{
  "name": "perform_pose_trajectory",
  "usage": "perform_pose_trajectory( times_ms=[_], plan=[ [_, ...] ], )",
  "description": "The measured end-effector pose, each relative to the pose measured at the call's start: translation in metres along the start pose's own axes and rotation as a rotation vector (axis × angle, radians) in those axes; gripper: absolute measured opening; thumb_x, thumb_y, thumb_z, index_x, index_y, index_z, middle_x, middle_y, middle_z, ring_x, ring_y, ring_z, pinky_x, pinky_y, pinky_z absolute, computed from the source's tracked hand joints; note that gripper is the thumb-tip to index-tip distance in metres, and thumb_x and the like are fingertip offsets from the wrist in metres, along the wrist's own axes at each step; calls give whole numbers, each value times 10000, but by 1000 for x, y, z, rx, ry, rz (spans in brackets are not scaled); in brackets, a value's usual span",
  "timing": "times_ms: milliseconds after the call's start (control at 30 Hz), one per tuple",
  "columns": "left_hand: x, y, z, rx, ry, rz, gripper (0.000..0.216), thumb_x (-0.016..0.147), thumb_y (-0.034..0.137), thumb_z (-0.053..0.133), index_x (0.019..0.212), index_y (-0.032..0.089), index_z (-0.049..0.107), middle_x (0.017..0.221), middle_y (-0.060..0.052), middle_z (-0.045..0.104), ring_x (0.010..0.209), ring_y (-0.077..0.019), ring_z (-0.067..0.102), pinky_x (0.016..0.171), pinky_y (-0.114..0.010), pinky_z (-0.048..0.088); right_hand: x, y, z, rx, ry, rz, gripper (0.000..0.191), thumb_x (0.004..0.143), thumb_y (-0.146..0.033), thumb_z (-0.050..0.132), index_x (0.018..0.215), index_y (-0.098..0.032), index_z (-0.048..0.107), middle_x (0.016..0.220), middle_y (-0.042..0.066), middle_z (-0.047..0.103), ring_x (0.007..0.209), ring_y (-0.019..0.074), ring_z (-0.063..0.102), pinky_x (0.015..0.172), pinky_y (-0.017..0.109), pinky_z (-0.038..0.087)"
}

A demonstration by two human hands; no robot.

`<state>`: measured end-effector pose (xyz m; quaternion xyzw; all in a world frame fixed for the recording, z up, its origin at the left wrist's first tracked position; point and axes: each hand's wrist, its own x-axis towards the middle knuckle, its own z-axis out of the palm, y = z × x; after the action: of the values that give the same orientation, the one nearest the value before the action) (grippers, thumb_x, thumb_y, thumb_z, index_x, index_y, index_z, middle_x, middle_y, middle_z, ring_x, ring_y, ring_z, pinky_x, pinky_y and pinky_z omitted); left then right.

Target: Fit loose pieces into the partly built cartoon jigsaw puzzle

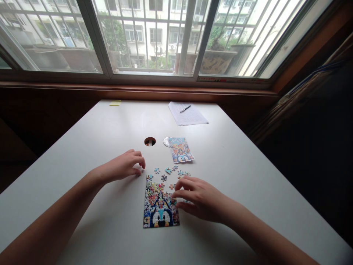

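A partly assembled colourful jigsaw puzzle (160, 206) lies on the white table (110, 147) in front of me. Several loose pieces (168, 170) are scattered just beyond its top edge. My left hand (125, 165) rests on the table left of the loose pieces, fingers curled and pinched on something small I cannot make out. My right hand (197, 197) lies at the puzzle's right edge, fingers bent and resting on the tabletop by the pieces. A small picture card (180, 149) showing the puzzle's design sits farther back.
A round cable hole (150, 141) and a silvery disc (166, 141) lie beside the card. Farther back are a sheet of paper (187, 115) with a pen (185, 109) and yellow sticky notes (115, 103). A barred window runs behind; dark drop-offs flank both table sides.
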<state>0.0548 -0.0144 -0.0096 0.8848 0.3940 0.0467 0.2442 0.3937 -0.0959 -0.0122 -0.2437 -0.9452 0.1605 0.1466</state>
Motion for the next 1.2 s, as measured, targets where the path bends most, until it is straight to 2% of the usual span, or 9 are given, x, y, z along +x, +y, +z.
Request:
perform_pose_trajectory(
  times_ms=[167,333,433,533,600,733,833,967,1200],
  plan=[
    [-1,3,-1,-6,-5,-9,140,879,301,654,1000,265,716,1057,-45,638,1050,-247,527,867,-329,442,-2,9,2,74,71,20,171,982,-260,569,1070,-232,713,994,76,672,864,186,621,759,336,502],
    [-1,4,-3,-18,-32,-49,138,876,302,658,1002,280,708,1078,-37,638,1077,-254,517,894,-341,445,-5,22,-4,355,248,91,156,969,-228,590,1033,-204,730,927,75,664,784,162,612,685,294,495],
    [0,3,-3,-39,-47,-69,146,877,332,657,998,275,715,1083,-49,632,1073,-260,522,890,-346,453,-8,31,-8,486,392,245,156,968,-264,600,984,-208,745,900,63,663,734,155,588,630,285,461],
    [1,2,-2,-58,-58,-87,170,879,358,650,1005,266,716,1097,-58,619,1079,-262,526,892,-351,461,-13,44,-8,602,575,440,170,954,-322,625,925,-212,751,880,48,642,766,163,568,656,289,439],
    [1,1,-1,-65,-61,-90,177,879,366,644,1005,263,716,1102,-60,613,1083,-262,527,889,-351,465,-16,55,-5,681,706,557,179,939,-352,641,902,-214,749,810,20,606,680,137,491,611,276,400],
    [1,-1,0,-67,-42,-51,186,876,364,642,1003,249,714,1085,-70,614,1062,-260,536,863,-348,474,-17,72,1,949,941,719,196,867,-379,709,915,-196,759,709,-8,539,631,120,433,560,252,367],
    [1,0,-1,-62,-43,-50,173,880,351,638,1003,255,712,1080,-65,618,1057,-257,535,857,-346,472,-16,79,0,1114,1064,759,205,798,-367,757,888,-183,753,654,-29,494,567,103,394,500,240,333],
    [0,2,-1,-61,-25,-16,162,888,344,627,988,254,719,1056,-62,630,1041,-250,537,837,-329,469,-16,83,-3,1174,1137,748,196,760,-344,778,860,-177,749,602,-48,472,520,84,367,474,231,325],
    [0,1,0,-35,-33,31,132,912,321,614,966,256,716,1029,-50,659,1024,-234,544,835,-317,464,-17,85,-2,1214,1143,735,171,770,-306,780,868,-168,751,599,-45,475,533,74,362,477,204,327]
  ],
)
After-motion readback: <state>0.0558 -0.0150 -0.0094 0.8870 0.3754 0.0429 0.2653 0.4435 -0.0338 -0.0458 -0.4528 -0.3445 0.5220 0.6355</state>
